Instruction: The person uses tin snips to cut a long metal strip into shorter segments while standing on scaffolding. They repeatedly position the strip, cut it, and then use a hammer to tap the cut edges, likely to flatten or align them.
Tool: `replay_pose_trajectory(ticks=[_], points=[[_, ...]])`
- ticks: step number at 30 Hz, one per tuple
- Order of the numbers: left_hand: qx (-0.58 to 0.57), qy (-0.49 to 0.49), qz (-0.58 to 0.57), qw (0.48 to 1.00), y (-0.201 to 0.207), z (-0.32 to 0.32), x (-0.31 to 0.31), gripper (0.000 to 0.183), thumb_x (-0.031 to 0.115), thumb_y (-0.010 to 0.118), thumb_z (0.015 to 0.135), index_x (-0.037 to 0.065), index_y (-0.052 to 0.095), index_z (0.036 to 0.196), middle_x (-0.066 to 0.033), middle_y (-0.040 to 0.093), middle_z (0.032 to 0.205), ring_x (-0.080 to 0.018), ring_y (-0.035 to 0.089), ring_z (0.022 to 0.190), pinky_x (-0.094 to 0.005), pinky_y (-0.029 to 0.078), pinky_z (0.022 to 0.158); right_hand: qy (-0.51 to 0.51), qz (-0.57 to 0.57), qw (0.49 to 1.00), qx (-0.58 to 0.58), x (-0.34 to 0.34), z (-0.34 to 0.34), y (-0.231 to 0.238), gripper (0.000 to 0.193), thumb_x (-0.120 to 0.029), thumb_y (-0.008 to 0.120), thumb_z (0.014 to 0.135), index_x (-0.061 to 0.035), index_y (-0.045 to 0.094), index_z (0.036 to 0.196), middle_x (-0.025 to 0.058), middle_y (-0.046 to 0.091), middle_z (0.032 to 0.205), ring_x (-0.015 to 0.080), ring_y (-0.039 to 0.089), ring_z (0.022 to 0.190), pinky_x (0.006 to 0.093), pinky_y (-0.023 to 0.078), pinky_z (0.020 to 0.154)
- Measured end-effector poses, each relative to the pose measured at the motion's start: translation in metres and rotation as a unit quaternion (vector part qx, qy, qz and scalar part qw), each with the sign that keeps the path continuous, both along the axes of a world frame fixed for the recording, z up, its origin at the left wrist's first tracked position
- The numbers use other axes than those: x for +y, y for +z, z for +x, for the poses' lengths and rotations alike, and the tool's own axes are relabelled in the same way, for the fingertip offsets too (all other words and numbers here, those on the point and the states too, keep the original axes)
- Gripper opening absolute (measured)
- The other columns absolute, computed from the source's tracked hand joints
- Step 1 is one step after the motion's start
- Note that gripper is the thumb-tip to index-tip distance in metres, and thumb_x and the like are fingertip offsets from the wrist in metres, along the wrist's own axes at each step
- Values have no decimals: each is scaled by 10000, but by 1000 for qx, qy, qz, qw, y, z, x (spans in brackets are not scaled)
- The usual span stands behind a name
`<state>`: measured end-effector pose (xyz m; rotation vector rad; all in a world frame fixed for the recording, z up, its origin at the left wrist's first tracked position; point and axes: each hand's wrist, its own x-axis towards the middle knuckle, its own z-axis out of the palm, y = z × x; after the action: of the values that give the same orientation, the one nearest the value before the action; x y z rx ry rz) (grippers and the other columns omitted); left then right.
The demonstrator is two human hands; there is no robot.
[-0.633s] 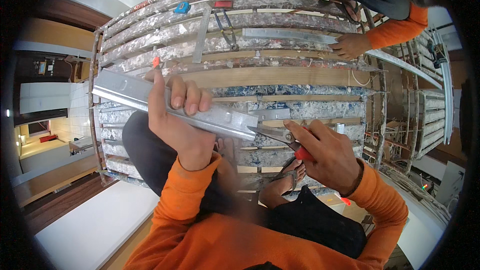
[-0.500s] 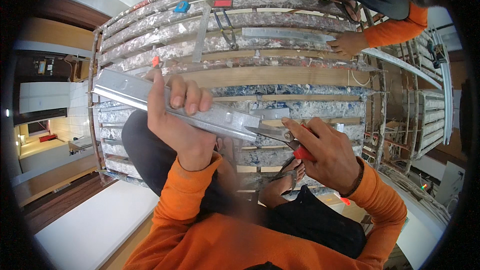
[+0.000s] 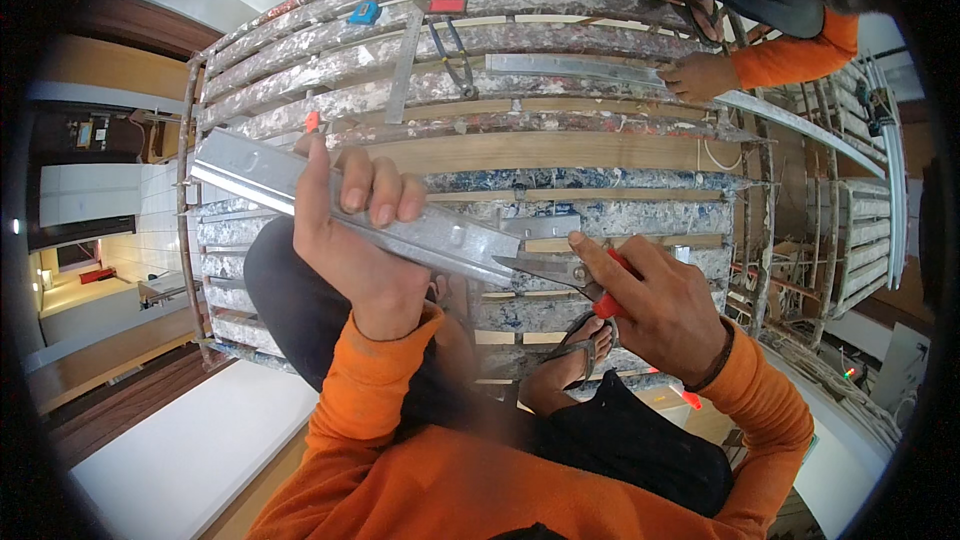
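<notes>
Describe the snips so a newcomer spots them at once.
Above the slatted platform, find the person's right hand. It grips the snips, blades at the end of the metal channel. Red handles set them apart from the pincers farther off.

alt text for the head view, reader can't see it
A person's left hand grips a metal channel; the right hand holds red-handled snips at its end. Beyond, a slatted platform bears a tape measure and pincers, and a co-worker's hand touches a metal strip.
</notes>
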<state>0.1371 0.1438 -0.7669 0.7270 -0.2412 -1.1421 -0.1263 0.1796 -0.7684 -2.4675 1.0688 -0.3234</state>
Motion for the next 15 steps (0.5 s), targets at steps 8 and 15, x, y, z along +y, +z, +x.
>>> replay_pose_trajectory(ticks=[8,15], points=[[-3,3,-13,1000,3,-6,1,113,189,498,1042,127,547,1125,57,360,613,-69,363,459,-260,358,438,22,-37,997,57,-1,-5,7,491,-138,713,840,-72,563,1302,91,546,887,212,611,695,337,502,498],[-114,-88,-20,989,2,-3,7,138,220,514,1031,124,515,1130,29,364,635,-86,379,479,-276,361,470,54,-43,986,149,-3,0,30,358,-194,637,895,-43,589,1216,109,574,854,223,642,664,341,525,490]])
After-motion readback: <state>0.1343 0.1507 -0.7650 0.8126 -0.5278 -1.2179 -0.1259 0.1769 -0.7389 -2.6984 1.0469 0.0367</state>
